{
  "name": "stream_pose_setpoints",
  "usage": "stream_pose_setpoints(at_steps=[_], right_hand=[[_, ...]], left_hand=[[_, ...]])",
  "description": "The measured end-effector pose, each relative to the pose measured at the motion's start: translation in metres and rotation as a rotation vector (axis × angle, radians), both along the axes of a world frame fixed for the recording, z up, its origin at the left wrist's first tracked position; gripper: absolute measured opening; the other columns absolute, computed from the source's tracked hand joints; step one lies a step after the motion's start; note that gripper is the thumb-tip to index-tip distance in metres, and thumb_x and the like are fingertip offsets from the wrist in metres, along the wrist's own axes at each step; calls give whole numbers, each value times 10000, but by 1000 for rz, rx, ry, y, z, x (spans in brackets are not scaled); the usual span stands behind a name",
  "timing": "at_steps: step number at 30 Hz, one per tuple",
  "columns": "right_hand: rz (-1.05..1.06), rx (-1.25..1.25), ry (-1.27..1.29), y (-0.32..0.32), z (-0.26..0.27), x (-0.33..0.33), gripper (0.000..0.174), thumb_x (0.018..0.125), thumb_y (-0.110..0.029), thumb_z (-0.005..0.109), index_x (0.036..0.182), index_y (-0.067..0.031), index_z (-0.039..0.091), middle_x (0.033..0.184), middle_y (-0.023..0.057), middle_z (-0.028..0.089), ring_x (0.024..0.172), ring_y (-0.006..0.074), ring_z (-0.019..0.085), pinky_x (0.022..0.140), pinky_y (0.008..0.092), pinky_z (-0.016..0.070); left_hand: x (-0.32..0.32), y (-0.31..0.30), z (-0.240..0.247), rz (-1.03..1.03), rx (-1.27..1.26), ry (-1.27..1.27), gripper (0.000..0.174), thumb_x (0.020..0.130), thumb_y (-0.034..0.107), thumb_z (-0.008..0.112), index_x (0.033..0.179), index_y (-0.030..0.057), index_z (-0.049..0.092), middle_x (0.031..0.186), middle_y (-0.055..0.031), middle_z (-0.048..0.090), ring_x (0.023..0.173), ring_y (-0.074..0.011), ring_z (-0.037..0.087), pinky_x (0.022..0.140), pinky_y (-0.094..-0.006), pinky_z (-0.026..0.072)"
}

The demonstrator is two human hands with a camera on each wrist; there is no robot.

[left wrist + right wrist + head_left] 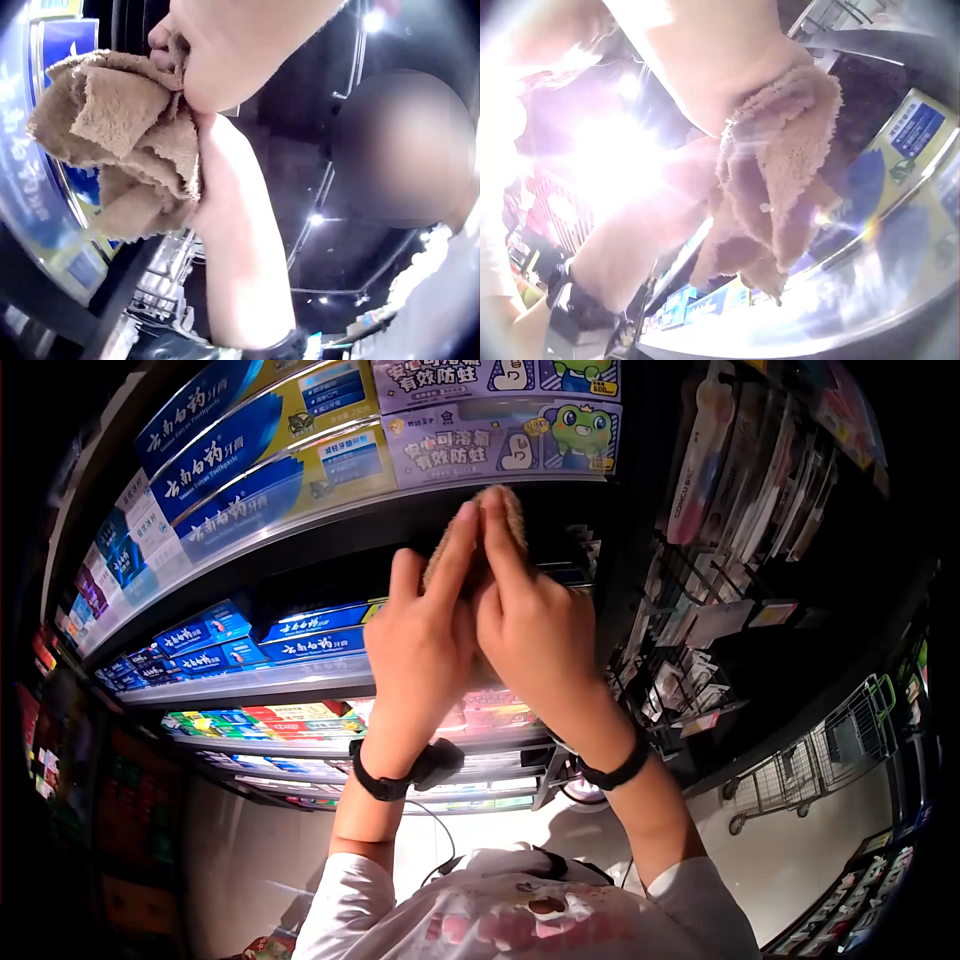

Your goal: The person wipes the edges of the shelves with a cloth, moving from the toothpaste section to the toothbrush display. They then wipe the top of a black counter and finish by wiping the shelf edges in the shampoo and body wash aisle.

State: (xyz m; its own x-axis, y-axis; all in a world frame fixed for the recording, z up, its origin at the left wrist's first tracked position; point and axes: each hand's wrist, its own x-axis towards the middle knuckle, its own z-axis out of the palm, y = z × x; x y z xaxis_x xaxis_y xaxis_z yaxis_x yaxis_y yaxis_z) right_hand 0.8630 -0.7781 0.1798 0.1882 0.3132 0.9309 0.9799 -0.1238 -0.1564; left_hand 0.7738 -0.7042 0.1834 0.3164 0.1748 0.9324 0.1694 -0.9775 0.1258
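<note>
A crumpled brown cloth [124, 112] is bunched between the two hands. In the head view only its edges show, past the fingers; the wrist views show its folds hanging loose. My left hand [425, 630] and right hand [535, 625] are side by side and touching, each gripping the cloth [780, 165]. Their index fingers point toward the upper shelf, with the tips close together. The palms and the thumbs are hidden in the head view.
Just beyond the fingertips runs the upper shelf's clear edge [350, 505], with toothpaste boxes [290, 445] behind it. Lower shelves hold more boxes [315, 635]. Hanging packets [700, 470] are at the right, and a shopping cart [820, 760] stands on the floor.
</note>
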Motion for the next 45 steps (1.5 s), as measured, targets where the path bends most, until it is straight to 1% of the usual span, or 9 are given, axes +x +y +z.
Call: stream_pose_setpoints(at_steps=[5,9,18,27,32,36,40,44,45], right_hand=[[-71,12,-33,-10,2,7,653,732,-106,567,1362,-151,398,560,90,590,442,258,586,421,371,480],[-143,28,67,-37,-5,32,643,747,-81,540,1360,-215,398,882,112,672,516,309,610,472,407,502],[-264,-93,142,-51,-8,35,655,791,-107,511,1410,-157,304,586,122,602,495,306,601,450,398,477],[16,-75,55,11,-5,-15,684,761,-74,546,1405,-130,319,524,137,563,418,310,555,410,408,441],[146,48,50,14,-14,-5,643,803,-67,519,1406,-162,318,603,157,608,460,323,572,423,400,442],[-19,-56,217,-19,-14,10,584,854,-57,478,1401,-199,330,637,184,606,514,352,593,464,414,441],[-31,13,248,-44,-15,33,563,869,-35,452,1400,-176,327,1171,192,552,724,367,636,584,377,508],[-29,-27,276,-49,-14,36,550,873,-53,453,1397,-161,328,1055,207,608,711,369,635,575,382,503],[-73,67,137,-41,-16,39,610,821,-111,498,1402,-179,325,604,136,615,485,314,600,431,388,462]], left_hand=[[4,-7,2,27,53,81,597,748,87,589,1319,221,477,784,-100,457,506,-264,517,432,-340,423],[33,-34,2,-5,92,157,603,722,89,603,1308,142,471,811,-99,464,513,-228,535,435,-323,438],[50,-43,-5,-94,61,116,585,728,108,605,1298,131,480,800,-101,455,547,-217,541,448,-300,441],[-12,-2,-9,169,-23,48,576,745,118,607,1301,216,491,813,-96,468,537,-256,539,463,-323,440],[-7,-1,-10,196,46,70,590,731,127,618,1303,189,488,800,-96,464,498,-241,529,434,-332,427],[19,-23,-9,109,40,144,591,733,153,617,1308,180,481,781,-86,452,492,-222,523,423,-318,420],[49,-43,-8,0,96,114,582,736,131,600,1305,150,477,788,-89,455,522,-209,523,438,-296,427],[50,-47,-11,-19,50,136,592,740,126,597,1316,162,465,792,-102,457,535,-215,537,444,-296,439],[47,-47,-10,9,41,156,595,741,125,594,1319,173,462,791,-106,459,542,-221,548,445,-304,442]])
